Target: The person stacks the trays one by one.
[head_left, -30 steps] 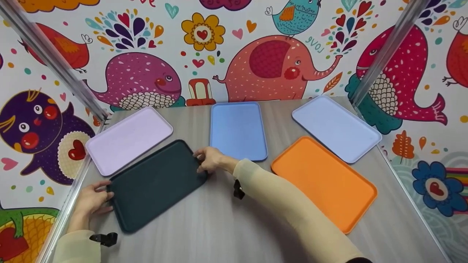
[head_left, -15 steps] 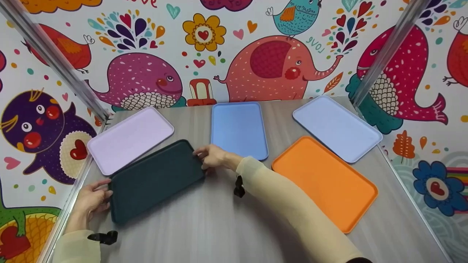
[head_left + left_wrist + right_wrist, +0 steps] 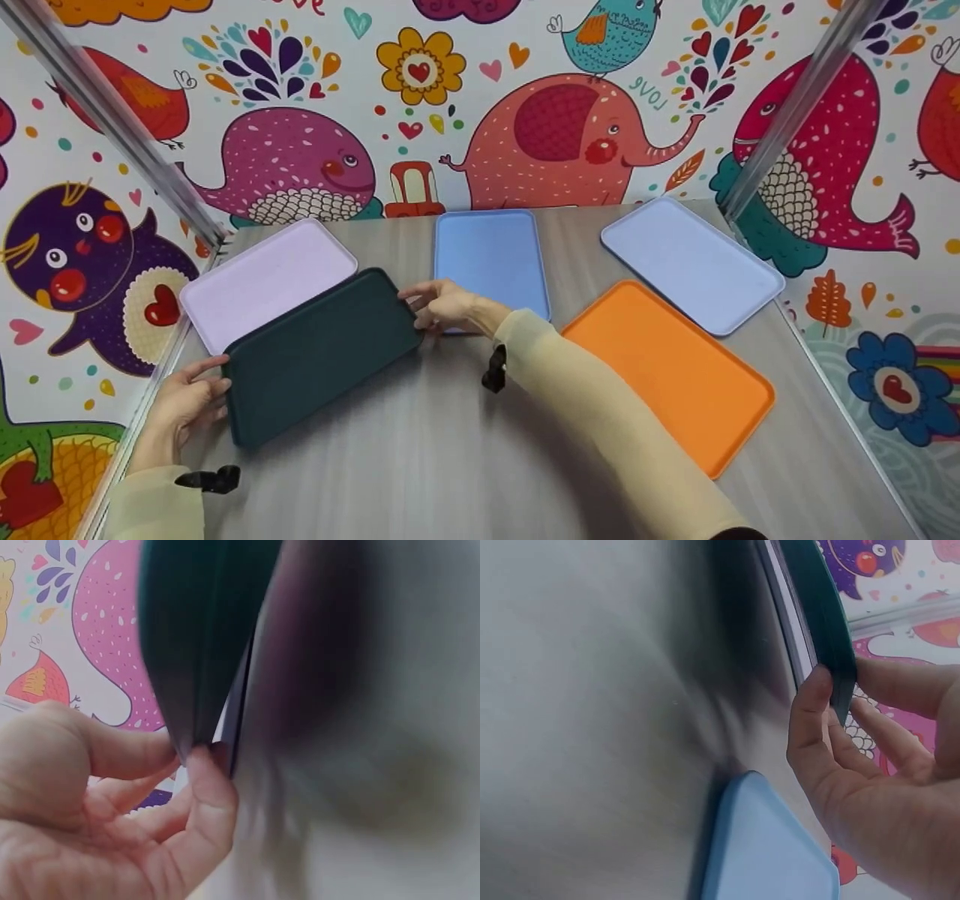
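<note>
A dark green tray (image 3: 322,356) is held up off the table by its two short ends, its near edge tilted toward me. My left hand (image 3: 184,405) pinches the left end; in the left wrist view, thumb and fingers of that hand (image 3: 142,795) close on the tray's rim (image 3: 199,637). At the other end my right hand (image 3: 446,307) grips the rim, and the right wrist view has its fingers (image 3: 808,712) around the tray's corner (image 3: 832,630). Behind the dark tray lies a lilac tray (image 3: 266,281), partly covered by it in the head view.
A blue tray (image 3: 491,259) lies at the back middle, partly behind my right hand. On the right are an orange tray (image 3: 675,375) and a pale blue tray (image 3: 690,262). Metal posts (image 3: 795,112) and printed walls (image 3: 480,45) bound the grey table (image 3: 390,472).
Both hands have lifted the dark green tray off the table and tilted it. It has moved away from me and now overlaps the lilac tray's near edge.
</note>
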Available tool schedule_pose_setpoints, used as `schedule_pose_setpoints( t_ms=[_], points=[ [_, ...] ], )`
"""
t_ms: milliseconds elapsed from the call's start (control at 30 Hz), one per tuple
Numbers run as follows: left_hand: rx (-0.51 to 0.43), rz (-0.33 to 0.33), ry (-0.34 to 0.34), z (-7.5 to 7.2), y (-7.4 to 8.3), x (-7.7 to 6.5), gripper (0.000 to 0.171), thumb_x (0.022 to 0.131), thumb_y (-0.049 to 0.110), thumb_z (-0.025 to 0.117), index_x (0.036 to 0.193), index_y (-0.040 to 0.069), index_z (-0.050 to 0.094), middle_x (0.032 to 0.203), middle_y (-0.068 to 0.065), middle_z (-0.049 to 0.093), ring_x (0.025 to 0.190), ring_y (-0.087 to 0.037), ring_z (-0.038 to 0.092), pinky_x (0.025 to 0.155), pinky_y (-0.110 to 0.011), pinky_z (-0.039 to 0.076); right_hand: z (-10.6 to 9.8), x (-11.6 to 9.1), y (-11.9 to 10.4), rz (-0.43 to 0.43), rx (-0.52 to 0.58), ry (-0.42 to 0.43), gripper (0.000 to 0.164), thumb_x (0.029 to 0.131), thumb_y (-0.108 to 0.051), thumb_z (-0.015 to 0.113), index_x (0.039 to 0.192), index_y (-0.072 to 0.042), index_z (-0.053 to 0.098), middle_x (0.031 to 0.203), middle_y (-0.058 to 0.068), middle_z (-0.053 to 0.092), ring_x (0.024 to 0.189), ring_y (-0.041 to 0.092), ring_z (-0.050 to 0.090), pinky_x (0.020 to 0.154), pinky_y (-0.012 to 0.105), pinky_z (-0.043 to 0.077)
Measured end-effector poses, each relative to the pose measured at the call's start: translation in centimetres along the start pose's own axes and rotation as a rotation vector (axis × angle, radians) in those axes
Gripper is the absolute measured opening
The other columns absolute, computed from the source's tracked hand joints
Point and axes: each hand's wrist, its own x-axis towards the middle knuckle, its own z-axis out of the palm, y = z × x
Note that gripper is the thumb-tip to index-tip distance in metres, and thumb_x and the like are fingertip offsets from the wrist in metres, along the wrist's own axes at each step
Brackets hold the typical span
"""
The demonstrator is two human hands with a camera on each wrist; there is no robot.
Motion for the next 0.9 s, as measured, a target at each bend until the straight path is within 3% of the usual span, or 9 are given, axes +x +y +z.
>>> schedule_pose_setpoints(
  t_ms=[200,333,500,667,900],
  points=[
    [-0.009,0.036,-0.010,0.5,0.9,0.3,0.067,0.103,-0.002,0.055,0.164,0.003,0.028,0.093,0.003,0.063,0.082,-0.009,0.067,0.070,-0.032,0.061,-0.4,0.0,-0.5,0.006,0.094,0.000,0.063,0.092,0.012,0.067,0.145,-0.021,0.066,0.128,0.014,0.062,0.087,0.021,0.058,0.080,0.044,0.047],
    [0.011,0.056,-0.014,0.6,1.6,0.5,0.067,0.104,-0.001,0.055,0.165,0.002,0.025,0.094,0.003,0.061,0.080,-0.009,0.068,0.069,-0.032,0.062,-0.9,-0.1,-1.0,-0.003,0.124,-0.006,0.063,0.092,0.012,0.066,0.146,-0.021,0.066,0.132,0.017,0.059,0.092,0.021,0.060,0.095,0.053,0.052],
    [-0.025,0.071,-0.040,0.5,2.3,0.8,0.063,0.105,0.002,0.057,0.163,0.007,0.033,0.101,0.005,0.063,0.086,-0.008,0.070,0.075,-0.032,0.063,-1.5,-0.2,-1.5,-0.021,0.163,-0.025,0.062,0.094,0.012,0.063,0.147,-0.020,0.065,0.132,0.019,0.062,0.098,0.023,0.064,0.112,0.065,0.043],
    [-0.115,0.074,-0.057,0.6,3.2,1.0,0.061,0.105,0.002,0.059,0.162,0.009,0.037,0.099,0.008,0.071,0.087,-0.010,0.074,0.078,-0.032,0.063,-2.0,-0.3,-1.8,-0.034,0.175,-0.032,0.061,0.095,0.010,0.060,0.149,-0.020,0.063,0.139,0.022,0.061,0.103,0.026,0.067,0.108,0.058,0.049],
    [-0.130,0.087,-0.039,1.3,4.0,1.3,0.066,0.104,0.000,0.057,0.165,0.005,0.031,0.096,0.010,0.073,0.086,-0.010,0.075,0.076,-0.030,0.063,-2.7,-0.3,-1.5,-0.045,0.214,-0.042,0.061,0.097,0.009,0.059,0.150,-0.021,0.062,0.144,0.024,0.056,0.107,0.026,0.066,0.095,0.044,0.057]
  ],
)
